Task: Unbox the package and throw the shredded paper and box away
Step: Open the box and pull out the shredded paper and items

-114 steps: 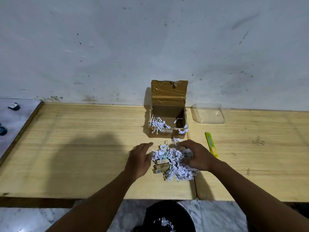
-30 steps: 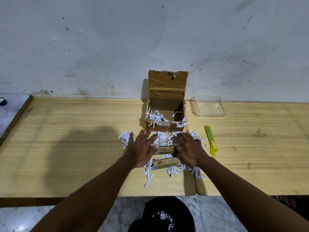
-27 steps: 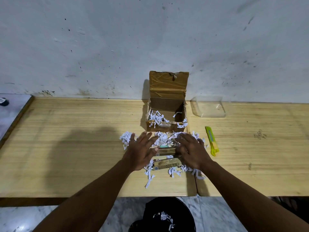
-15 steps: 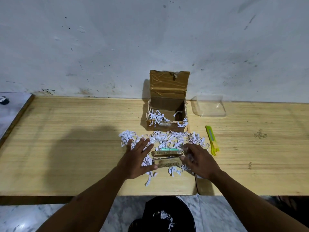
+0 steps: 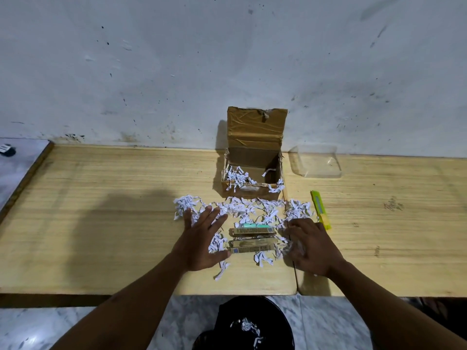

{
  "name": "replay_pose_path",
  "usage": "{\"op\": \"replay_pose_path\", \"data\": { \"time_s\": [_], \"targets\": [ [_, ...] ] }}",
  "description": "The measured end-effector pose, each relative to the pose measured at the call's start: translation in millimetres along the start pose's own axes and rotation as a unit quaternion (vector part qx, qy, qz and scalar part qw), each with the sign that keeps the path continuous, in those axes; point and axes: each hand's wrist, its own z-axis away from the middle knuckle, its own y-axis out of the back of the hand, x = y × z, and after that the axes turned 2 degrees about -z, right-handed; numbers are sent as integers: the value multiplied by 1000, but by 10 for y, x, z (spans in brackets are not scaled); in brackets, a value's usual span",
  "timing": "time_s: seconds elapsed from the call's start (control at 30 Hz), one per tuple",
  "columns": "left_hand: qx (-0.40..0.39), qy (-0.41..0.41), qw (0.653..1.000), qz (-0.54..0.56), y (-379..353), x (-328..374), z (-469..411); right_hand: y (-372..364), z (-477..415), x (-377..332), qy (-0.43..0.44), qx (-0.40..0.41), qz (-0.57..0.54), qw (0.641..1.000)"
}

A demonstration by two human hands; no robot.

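Both hands, left hand (image 5: pixel 202 242) and right hand (image 5: pixel 312 248), were laid flat and empty; the shredded paper (image 5: pixel 242 210), bunched seconds earlier, had been spread at twelve o'clock, exposing small boxes (image 5: pixel 252 239) (sorting judged underway). The box (image 5: pixel 254 173) stood beyond.

Plain room: stained white wall (image 5: pixel 177 72), wooden table (image 5: pixel 101 223), marble floor (image 5: pixel 50 329)

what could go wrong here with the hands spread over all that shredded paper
Three risks stand out. The small gold boxes lie among the shredded paper, so a sweep by the left hand and right hand could drag them off the near edge into the black bin. Loose strips near that edge may miss the bin and land on the floor. The yellow cutter lies right beside the right hand.
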Motion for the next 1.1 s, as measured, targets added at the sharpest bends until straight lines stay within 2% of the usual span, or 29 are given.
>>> {"op": "replay_pose_path", "data": {
  "time_s": [0.17, 0.27, 0.37, 0.43, 0.53, 0.6, 0.67, 0.8, 0.9, 1.0, 1.1],
  "targets": [
    [48, 75, 995, 33, -212, 131, 42, -138, 13, -103, -8, -12, -8, 1000],
    [65, 116, 990, 51, -303, 196, 27, -96, -19, -83, -51, 43, -6, 998],
    [66, 150, 984, 68, -329, 247, -32, -3, -117, -140, -32, 97, -13, 995],
    [71, 158, 983, 54, -356, 263, -50, 57, -238, -283, 2, 105, -47, 993],
    [71, 162, 983, 37, -380, 266, -44, 85, -390, -581, 81, 14, -91, 992],
    [70, 163, 984, 29, -378, 270, -39, 63, -438, -769, 102, -67, -38, 992],
    [64, 165, 984, 20, -374, 267, -44, 29, -472, -889, 98, -97, 16, 990],
    [49, 168, 984, 19, -380, 265, -52, -41, -518, -960, 97, -94, 99, 986],
    [51, 167, 984, 24, -372, 258, -55, -61, -553, -948, 110, -101, 108, 983],
    [52, 159, 986, 18, -366, 249, -50, -1, -578, -885, 116, -65, 66, 989],
    [47, 159, 986, 29, -368, 243, -45, 161, -633, -876, 79, -38, -49, 995]
  ]
}}
